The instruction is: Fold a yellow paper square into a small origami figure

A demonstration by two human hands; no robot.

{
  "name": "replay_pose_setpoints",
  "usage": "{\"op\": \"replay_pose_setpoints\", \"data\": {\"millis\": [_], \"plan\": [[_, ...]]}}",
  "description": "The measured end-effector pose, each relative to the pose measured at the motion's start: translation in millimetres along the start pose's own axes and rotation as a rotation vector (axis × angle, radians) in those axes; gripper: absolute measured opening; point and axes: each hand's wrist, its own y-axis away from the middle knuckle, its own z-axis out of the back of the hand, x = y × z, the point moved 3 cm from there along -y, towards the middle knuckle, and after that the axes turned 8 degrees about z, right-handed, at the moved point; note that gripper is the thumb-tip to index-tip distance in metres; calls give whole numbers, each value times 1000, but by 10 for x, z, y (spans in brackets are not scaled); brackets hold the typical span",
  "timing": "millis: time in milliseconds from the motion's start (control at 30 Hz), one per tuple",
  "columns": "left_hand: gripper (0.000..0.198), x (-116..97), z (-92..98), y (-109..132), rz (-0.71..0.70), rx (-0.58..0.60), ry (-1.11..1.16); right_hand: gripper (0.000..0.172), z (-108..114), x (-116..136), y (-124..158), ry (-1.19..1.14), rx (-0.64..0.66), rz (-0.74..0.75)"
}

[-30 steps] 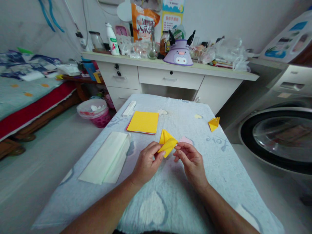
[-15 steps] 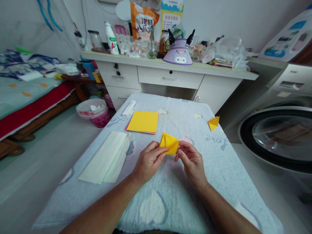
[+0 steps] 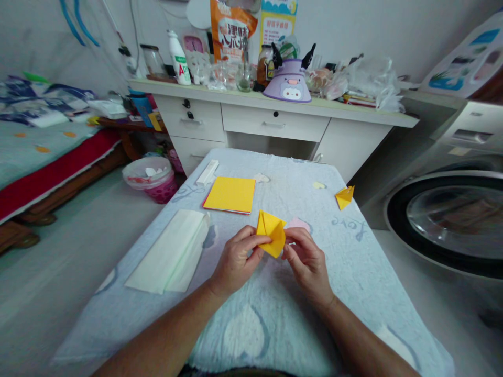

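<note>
A small folded piece of yellow origami paper (image 3: 272, 230) is held up over the middle of the table. My left hand (image 3: 239, 256) pinches its left side, thumb below and index finger lying across the front. At the paper's right edge, my right hand (image 3: 308, 262) has its thumb and fingertips closed on the border. The paper's right part bows outward, and a crease runs down its upper left. Beyond my hands lies a stack of square paper (image 3: 231, 195), yellow on top. Another folded yellow paper piece (image 3: 345, 197) rests near the table's right edge.
The table has a pale blue cloth (image 3: 243, 330). On its left lie a whitish folded sheet (image 3: 171, 251) and a narrow white box (image 3: 207, 173). Behind stands a cluttered white desk (image 3: 275, 123); a washing machine (image 3: 451, 209) is at right, a pink bin (image 3: 151, 180) at left.
The yellow paper in my hands has tilted and its right part has bent, so the lower edge now points down. My right fingers have moved slightly left along its edge.
</note>
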Motion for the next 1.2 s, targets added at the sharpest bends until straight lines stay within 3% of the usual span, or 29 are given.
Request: {"op": "replay_pose_setpoints", "data": {"millis": [133, 367, 567, 900, 1200], "plan": [[27, -26, 13, -16, -5, 13, 18, 22, -6, 5, 14, 34, 12, 30], [24, -37, 29, -12, -4, 27, 39, 25, -30, -32, 53, -24, -44, -42], [21, -17, 19, 5, 17, 17, 59, 22, -27, 15, 57, 32, -14, 36], [14, -14, 51, -33, 63, 13, 29, 37, -26, 40, 90, 129, 2, 100], [24, -1, 59, -21, 40, 0, 28, 37, -47, 79, 73, 117, 64, 125]]}}
